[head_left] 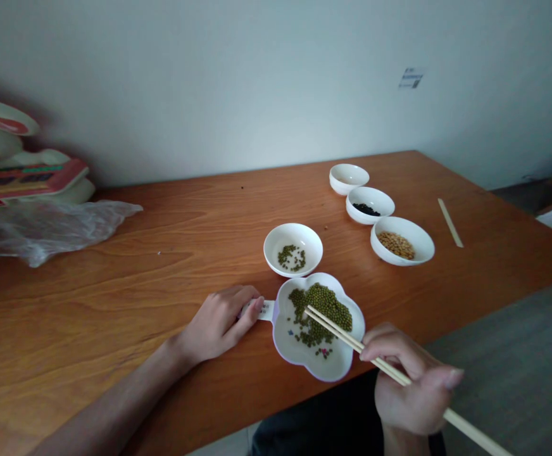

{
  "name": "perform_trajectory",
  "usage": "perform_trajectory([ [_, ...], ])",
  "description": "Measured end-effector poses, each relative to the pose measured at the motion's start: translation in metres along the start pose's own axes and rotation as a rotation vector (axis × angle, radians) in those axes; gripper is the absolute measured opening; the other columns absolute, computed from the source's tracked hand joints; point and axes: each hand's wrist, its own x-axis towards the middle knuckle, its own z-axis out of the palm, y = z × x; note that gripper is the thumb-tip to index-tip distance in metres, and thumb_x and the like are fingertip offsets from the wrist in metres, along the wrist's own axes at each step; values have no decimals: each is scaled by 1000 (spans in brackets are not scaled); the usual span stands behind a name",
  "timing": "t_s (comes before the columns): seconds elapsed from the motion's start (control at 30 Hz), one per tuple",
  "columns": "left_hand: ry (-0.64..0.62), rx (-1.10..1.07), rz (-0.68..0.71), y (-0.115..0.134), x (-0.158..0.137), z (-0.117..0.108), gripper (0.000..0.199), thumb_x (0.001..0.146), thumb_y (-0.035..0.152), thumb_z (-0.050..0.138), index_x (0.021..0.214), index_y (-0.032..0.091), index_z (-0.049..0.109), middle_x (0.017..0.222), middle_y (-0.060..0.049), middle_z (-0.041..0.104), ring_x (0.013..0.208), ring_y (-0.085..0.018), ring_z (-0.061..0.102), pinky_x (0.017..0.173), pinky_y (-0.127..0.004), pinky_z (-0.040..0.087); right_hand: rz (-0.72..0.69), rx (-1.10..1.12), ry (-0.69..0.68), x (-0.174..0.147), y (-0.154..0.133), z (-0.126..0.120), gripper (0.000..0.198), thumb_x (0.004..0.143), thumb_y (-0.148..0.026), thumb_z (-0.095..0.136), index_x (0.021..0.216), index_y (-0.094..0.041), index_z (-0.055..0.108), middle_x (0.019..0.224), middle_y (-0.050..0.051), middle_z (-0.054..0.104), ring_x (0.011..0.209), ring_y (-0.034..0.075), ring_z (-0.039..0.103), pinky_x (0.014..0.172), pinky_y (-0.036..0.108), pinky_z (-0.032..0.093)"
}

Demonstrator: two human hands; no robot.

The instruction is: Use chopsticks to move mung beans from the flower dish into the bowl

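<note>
My left hand [221, 320] is closed round the labelled handle of a white flower-shaped dish [285, 348] with a lilac rim. Green mung beans [326, 304] lie heaped in the dish and scattered across its bottom. In my right hand [406, 373] is a pair of wooden chopsticks [340, 332], slanting down to the left with their tips among the beans. Whether a bean sits between the tips, I cannot tell. Just behind the dish stands a white bowl [271, 253] with a small number of mung beans [291, 256] in it.
To the right, a white bowl [425, 247] holds tan beans [396, 244]; behind it, another bowl [387, 202] holds black beans [366, 209]. A third bowl [349, 177] stands farther back. A pale strip [450, 223] lies at right. Plastic film [67, 221] and a toy [24, 174] occupy the left.
</note>
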Motion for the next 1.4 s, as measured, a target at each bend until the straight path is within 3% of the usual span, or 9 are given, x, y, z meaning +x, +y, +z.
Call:
perform_trajectory([
  [0.17,-5,3,-10,2,0,0,33,114,37,37,94,21,58,88,-4,65,80,-19,60,75,-31,47,-57,97,122,23,-18,12,87,107,-71,23,61,-21,76,56,6,69,58,23,66,62,38,50],
  [0.3,1,7,-10,3,-1,-1,35,114,37,36,93,21,58,87,-5,66,79,-19,60,75,-31,48,-99,148,138,41,-24,28,83,108,-69,26,63,-21,76,58,5,70,60,22,65,62,36,48],
  [0.4,-3,10,-10,5,0,-2,35,114,37,35,92,22,58,85,-4,65,78,-19,61,75,-31,48,-102,142,95,52,-19,39,83,107,-70,23,63,-22,74,58,6,68,59,21,63,58,35,46],
  [0.5,-5,7,-17,4,0,-2,34,114,37,36,91,22,56,85,-4,65,78,-19,61,75,-31,48,-11,60,-4,59,-10,43,84,105,-73,20,63,-21,71,61,6,65,57,20,59,53,35,41],
  [0.6,-9,-1,-21,3,0,-2,31,114,36,37,94,22,57,88,-3,65,81,-19,61,77,-31,47,52,15,-11,56,-4,35,85,104,-74,17,64,-21,70,64,7,65,60,22,59,55,36,40],
  [0.8,-12,4,-24,3,-1,-2,29,113,35,39,96,22,58,90,-3,66,82,-19,62,77,-30,47,165,-85,45,24,-1,-7,93,104,-73,8,62,-21,71,66,9,68,68,26,65,59,36,45],
  [0.93,-15,-2,-23,3,0,-2,29,113,35,39,96,22,58,89,-3,65,80,-19,61,76,-31,46,170,-130,-40,7,5,-26,91,103,-76,12,64,-21,73,67,9,70,65,25,64,55,35,43],
  [1.4,-19,-32,-39,1,-1,-1,29,113,34,39,96,21,58,90,-3,65,80,-18,60,77,-30,43,223,-32,-220,-2,-9,-31,85,103,-77,11,66,-23,66,63,5,63,59,20,54,54,33,38],
])
